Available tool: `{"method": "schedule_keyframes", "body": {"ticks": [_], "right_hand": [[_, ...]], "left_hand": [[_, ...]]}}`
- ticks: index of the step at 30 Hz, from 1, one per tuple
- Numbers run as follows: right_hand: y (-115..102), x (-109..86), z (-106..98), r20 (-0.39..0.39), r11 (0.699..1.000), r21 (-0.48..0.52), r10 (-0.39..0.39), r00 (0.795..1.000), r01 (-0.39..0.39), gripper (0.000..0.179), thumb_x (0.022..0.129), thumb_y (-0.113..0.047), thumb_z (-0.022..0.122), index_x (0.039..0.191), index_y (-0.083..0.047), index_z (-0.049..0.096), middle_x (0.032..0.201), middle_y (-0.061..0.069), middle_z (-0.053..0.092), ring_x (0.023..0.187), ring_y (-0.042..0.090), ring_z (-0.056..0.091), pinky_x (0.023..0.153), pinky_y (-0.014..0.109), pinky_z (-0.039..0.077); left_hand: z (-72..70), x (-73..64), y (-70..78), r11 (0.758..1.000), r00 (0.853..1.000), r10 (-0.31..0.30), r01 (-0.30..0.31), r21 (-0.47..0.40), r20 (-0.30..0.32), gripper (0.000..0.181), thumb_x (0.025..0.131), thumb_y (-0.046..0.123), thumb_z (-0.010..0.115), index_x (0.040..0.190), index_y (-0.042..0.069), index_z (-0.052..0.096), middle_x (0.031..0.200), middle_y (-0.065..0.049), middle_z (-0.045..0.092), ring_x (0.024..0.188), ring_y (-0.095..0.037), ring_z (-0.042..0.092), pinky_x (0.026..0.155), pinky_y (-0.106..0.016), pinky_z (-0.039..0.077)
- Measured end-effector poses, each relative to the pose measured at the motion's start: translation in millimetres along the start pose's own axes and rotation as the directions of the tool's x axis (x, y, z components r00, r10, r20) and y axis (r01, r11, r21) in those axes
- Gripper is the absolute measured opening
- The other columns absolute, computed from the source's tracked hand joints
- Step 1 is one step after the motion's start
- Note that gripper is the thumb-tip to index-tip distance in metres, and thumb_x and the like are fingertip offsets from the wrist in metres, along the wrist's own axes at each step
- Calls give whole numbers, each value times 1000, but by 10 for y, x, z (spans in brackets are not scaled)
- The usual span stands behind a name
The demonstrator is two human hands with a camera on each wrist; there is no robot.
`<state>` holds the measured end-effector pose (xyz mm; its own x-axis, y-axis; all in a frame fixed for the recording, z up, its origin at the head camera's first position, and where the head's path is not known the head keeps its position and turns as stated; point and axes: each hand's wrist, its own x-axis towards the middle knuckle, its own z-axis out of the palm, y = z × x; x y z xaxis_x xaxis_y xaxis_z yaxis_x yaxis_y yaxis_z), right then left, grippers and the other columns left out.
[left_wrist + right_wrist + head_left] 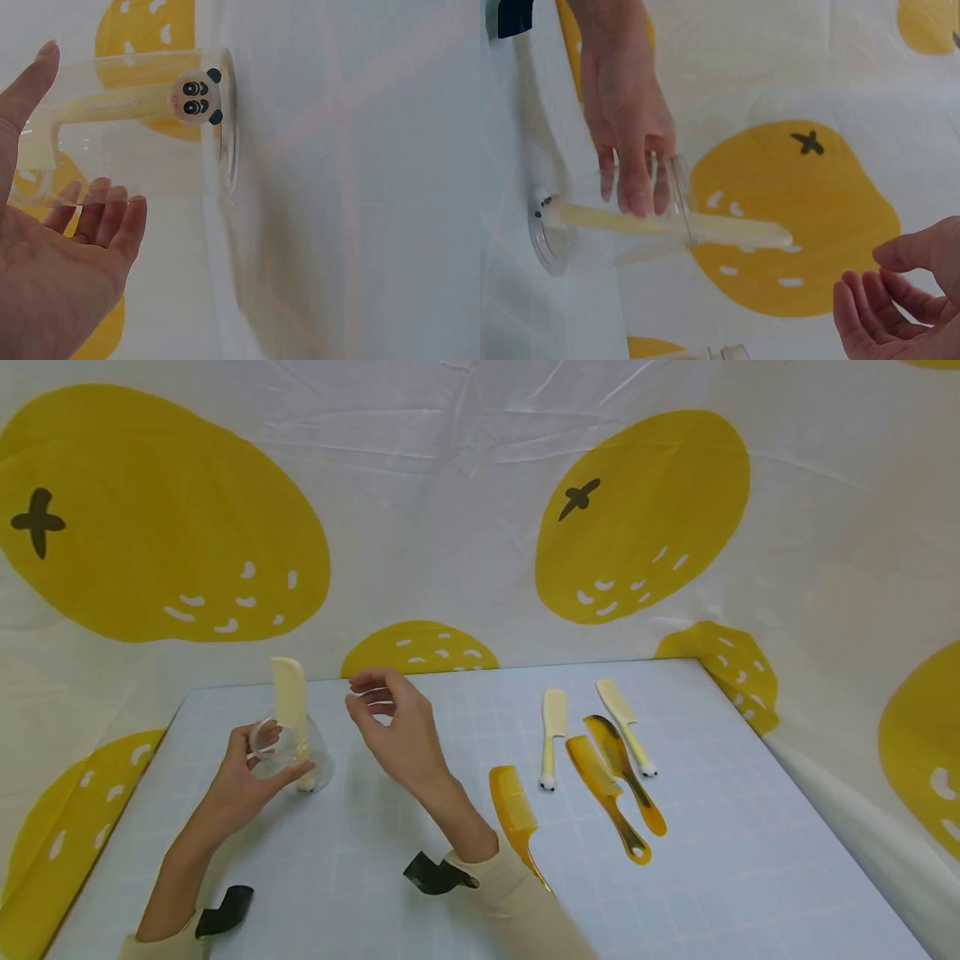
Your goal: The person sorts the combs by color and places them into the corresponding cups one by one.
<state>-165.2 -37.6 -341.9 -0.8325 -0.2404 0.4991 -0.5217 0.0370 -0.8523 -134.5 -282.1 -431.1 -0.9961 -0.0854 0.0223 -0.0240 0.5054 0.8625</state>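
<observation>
My left hand [238, 793] grips a clear jar [322, 756], thumb on one side and fingers on the other. The jar stands upright on the table. Inside it a cream comb [288, 693] leans with its toothed part rising above the rim. The comb's panda-face end [193, 97] sits down at the jar's bottom in the left wrist view. To the right of the jar, my right hand [405, 735] hangs in the air above the table, its fingers loosely bent and holding nothing. A gap separates its fingertips [846, 304] from the comb in the right wrist view.
On the table's right half lie two cream combs [555, 714] with panda ends and two amber combs [597, 768]. An amber and dark long-handled piece [618, 756] with a rounded head lies among them. A fruit-print cloth [450, 543] hangs behind the table [720, 827].
</observation>
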Motion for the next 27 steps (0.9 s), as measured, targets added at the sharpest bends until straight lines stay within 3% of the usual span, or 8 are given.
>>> {"method": "schedule_keyframes", "body": {"ticks": [23, 27], "right_hand": [[177, -82, -602, -107, 994, -95, 36, 994, -46, 20, 98, -7, 69, 117, -1, 65, 111, 11, 69, 99, 27, 69, 88, 38, 60], [231, -103, -721, -120, 991, -118, 42, 992, -56, 21, 98, -7, 69, 118, -1, 65, 111, 12, 69, 100, 28, 68, 89, 42, 60]], "left_hand": [[-64, -24, 38, 1000, 998, -11, 10, 18, 61, 97, 93, 40, 77, 154, -1, 12, 157, -31, 27, 142, -49, 27, 112, -75, 23], [-86, -38, 32, 1000, 997, 1, -3, 29, 72, 94, 95, 40, 74, 156, 1, 13, 156, -28, 29, 141, -45, 29, 118, -65, 26]]}}
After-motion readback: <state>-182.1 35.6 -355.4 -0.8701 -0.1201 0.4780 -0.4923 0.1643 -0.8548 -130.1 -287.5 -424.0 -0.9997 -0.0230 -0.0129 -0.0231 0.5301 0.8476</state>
